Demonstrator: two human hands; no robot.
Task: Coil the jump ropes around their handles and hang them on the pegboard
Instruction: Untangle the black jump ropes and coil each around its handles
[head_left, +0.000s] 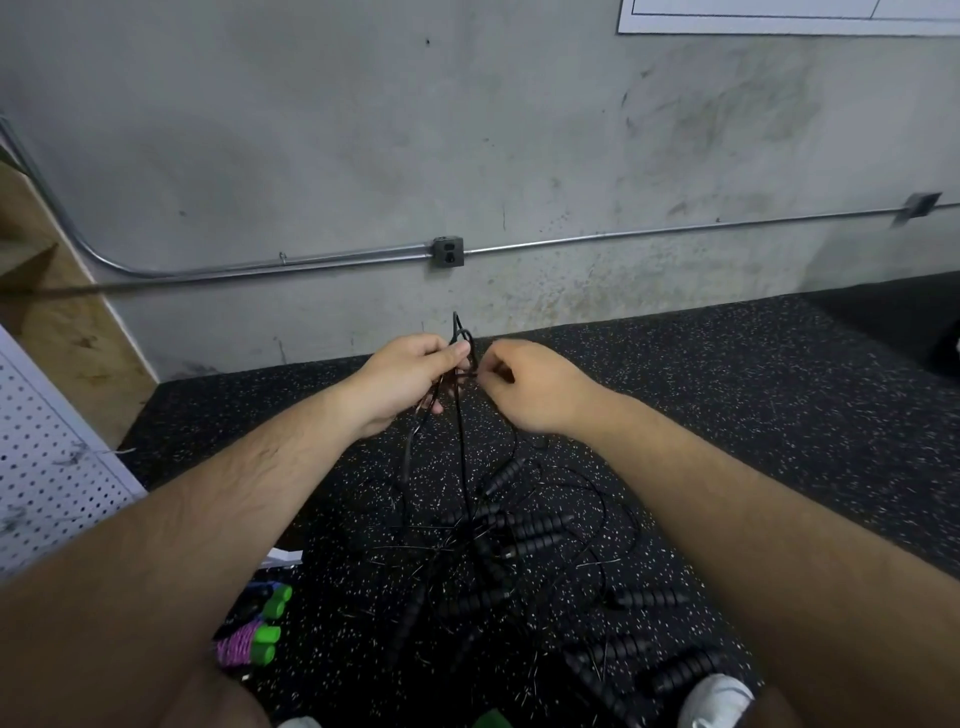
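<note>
**Black cord (460, 358) held in two hands, straight below the outlet (448, 251).**
Held loop near-upright, long axis running down from the outlet to the tangle (498, 545) on the floor. Left hand (410, 376) clamped round the cord from the left. Right hand (524, 387) pinching a strand just beside it, fingers curled, with the left slightly nearer the top loop. Next wrap judged to need slack drawn up along that axis. Black ribbed handles in the tangle too knotted to count. Green-handled coils (254, 634): apparently two, down-left of the outlet. Pegboard (47, 457): one, far left and below.
</note>
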